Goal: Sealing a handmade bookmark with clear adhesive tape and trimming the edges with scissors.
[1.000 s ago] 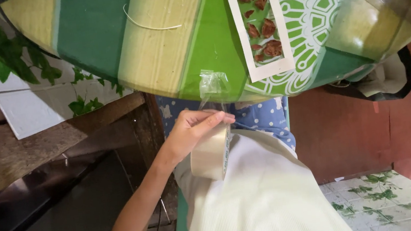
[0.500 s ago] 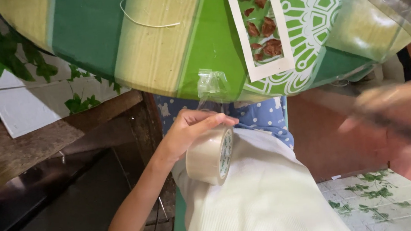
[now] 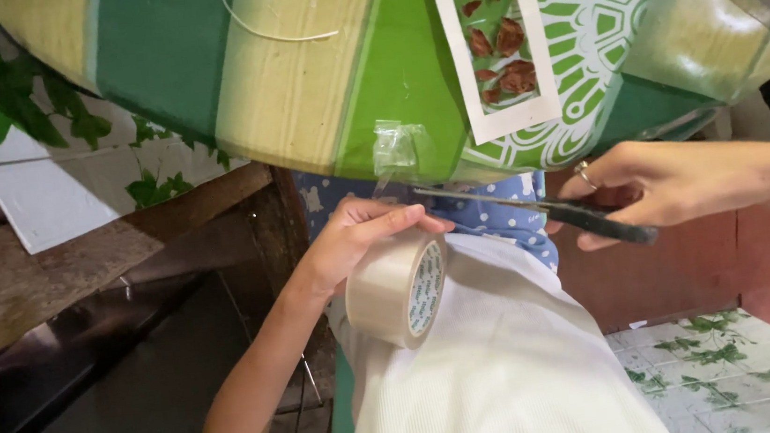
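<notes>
My left hand (image 3: 363, 237) grips a roll of clear packing tape (image 3: 398, 288) below the edge of a round table. A strip of tape (image 3: 395, 154) runs up from the roll and sticks to the green and yellow striped tablecloth (image 3: 297, 84). My right hand (image 3: 655, 186), with a ring on one finger, holds black-handled scissors (image 3: 535, 210). Their blades point left and reach the tape strip just above my left thumb. A white-bordered card with dried red petals (image 3: 492, 41) lies on the cloth near the edge.
A white garment (image 3: 503, 365) and blue dotted fabric (image 3: 498, 215) are below the hands. A white string (image 3: 278, 31) lies on the cloth. Ivy leaves (image 3: 8, 112) hang at left over a wooden bench (image 3: 42, 268). Patterned floor tiles (image 3: 728, 362) show at lower right.
My right hand has come in from the right with the scissors and brought the blades to the tape strip. My left hand has kept the roll almost still.
</notes>
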